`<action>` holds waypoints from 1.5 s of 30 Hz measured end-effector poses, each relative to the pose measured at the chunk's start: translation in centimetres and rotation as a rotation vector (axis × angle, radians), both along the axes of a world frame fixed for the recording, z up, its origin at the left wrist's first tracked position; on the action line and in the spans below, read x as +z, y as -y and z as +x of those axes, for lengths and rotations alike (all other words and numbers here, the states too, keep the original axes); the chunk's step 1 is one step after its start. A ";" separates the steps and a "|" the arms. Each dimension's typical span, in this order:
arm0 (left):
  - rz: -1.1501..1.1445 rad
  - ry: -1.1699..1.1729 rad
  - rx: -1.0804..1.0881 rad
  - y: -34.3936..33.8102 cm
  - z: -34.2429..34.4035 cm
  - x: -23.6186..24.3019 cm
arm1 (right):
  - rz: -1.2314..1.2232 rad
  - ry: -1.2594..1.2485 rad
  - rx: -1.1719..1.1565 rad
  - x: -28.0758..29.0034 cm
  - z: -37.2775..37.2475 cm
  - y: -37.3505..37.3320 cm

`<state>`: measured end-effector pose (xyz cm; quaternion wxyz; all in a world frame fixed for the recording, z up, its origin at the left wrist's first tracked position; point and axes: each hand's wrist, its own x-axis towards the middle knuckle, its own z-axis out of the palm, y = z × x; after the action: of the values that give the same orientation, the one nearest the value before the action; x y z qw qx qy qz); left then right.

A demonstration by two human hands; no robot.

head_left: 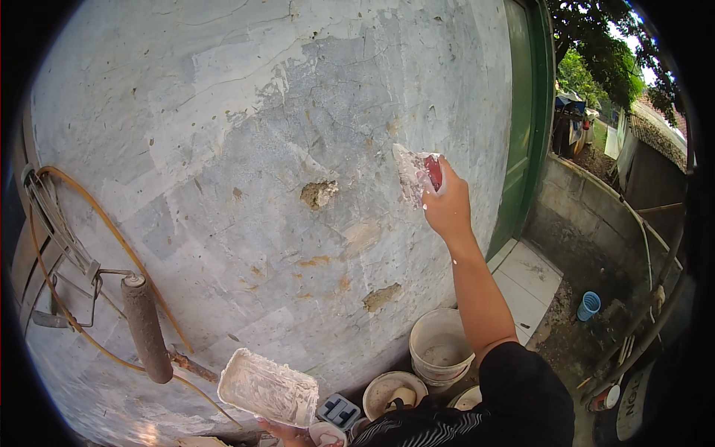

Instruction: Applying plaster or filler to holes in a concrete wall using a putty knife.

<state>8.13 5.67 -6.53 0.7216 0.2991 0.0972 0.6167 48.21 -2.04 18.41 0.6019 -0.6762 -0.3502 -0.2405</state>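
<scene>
My right hand is closed round the red handle of a putty knife, whose wide blade is smeared with pale filler. The blade is at the wall; I cannot tell whether it presses on it. Low at the left, my left hand grips the underside of a rectangular tray coated with whitish filler; most of its fingers are hidden. The wall is grey-white and patchy, with cracks, a deep hole left of the putty knife and a chipped spot lower down.
A paint roller and an orange-brown hose hang at the left. Buckets and a round basin stand at the wall's foot. A green door, a low block wall and a blue cup are to the right.
</scene>
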 end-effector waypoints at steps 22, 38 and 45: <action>-0.129 0.081 0.012 -0.9 0.9 -1.8 | -0.336 0.188 -0.087 2.9 0.2 -1.4; -0.091 0.155 -0.100 -2.5 0.8 -4.1 | -0.203 0.194 -0.047 3.5 0.3 -1.6; -0.070 0.188 -0.148 -3.3 0.3 -4.9 | -0.231 0.219 -0.013 4.1 0.0 -1.1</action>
<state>8.45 8.95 -11.41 0.7809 0.2212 0.0284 0.5835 48.24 -0.93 22.47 0.4765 -0.7130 -0.4348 -0.2747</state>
